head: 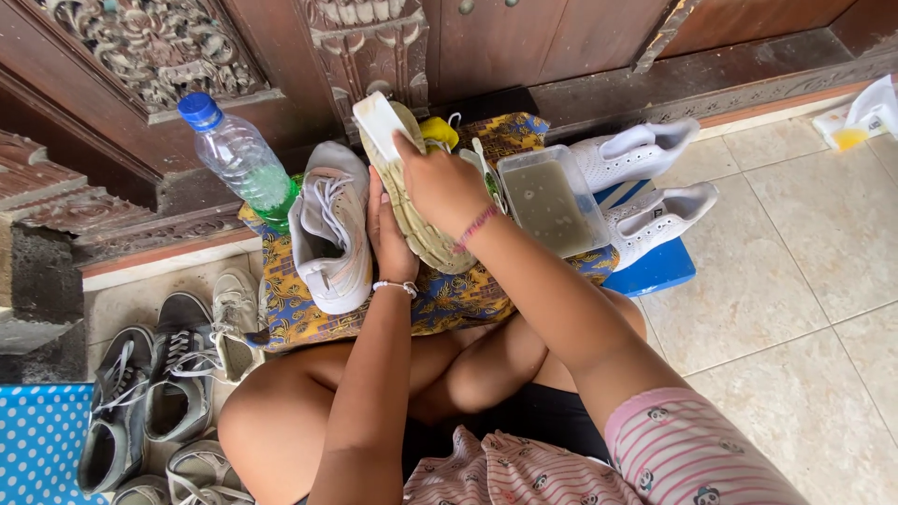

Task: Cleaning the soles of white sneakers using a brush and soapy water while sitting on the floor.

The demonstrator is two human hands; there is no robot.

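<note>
Gripping white sponge (377, 124), right hand (440, 182) fingers on grimy, yellowed sole (421, 220); left hand (388, 234) probably clasps shoe.

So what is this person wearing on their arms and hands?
Both hands are bare, with no gloves. The left hand has a thin white beaded bracelet at the wrist. The right hand has a pink woven bracelet. A short pink striped sleeve with small panda prints covers the right upper arm.
</note>
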